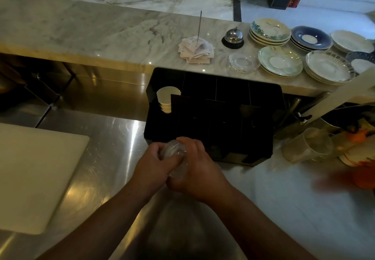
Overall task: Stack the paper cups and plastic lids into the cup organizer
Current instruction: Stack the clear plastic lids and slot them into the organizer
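A black cup organizer (261,97) with several compartments stands on the steel counter against the marble ledge. A short stack of white paper cups (166,99) lies in its far-left slot. Just in front of the organizer's near left corner, my left hand (153,165) and my right hand (197,171) are both closed around a stack of clear plastic lids (174,151). The lids are held between the palms, a little above the counter, and are partly hidden by my fingers.
A white cutting board (34,176) lies at the left. On the marble ledge (91,34) sit a receipt spike (195,49), a service bell (233,37) and several stacks of saucers (281,60). Clear plastic cups (310,148) and orange-printed items (359,158) crowd the right.
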Tool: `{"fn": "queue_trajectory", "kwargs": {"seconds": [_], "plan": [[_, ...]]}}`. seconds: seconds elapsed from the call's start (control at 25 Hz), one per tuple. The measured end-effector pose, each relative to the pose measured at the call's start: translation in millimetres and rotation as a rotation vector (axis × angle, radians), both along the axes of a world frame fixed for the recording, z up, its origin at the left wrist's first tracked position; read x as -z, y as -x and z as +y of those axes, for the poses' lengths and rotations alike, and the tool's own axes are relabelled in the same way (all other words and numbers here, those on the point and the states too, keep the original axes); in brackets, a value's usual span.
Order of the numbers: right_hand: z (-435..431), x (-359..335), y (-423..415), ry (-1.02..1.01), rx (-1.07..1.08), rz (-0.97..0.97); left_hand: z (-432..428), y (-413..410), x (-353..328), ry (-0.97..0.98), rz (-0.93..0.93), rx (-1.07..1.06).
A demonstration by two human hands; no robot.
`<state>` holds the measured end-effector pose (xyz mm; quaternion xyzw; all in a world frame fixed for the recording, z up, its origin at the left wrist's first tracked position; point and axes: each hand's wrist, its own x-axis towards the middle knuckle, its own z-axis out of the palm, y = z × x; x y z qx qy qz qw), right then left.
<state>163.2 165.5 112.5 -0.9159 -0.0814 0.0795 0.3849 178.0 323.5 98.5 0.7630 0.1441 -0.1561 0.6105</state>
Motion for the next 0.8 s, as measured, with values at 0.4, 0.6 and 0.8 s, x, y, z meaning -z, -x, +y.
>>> {"fn": "queue_trajectory", "kwargs": {"seconds": [0.4,0.6,0.8], "plan": [[28,-1,-44,0.194,-0.037,-0.199,26,-26,-9,0.107,0.003,-0.019],[35,-2,-64,0.255,-0.085,-0.242,31,-42,-5,0.123,0.042,-0.038],[41,-5,-87,0.279,-0.096,-0.249,37,-62,0,0.102,0.064,-0.05]]}}
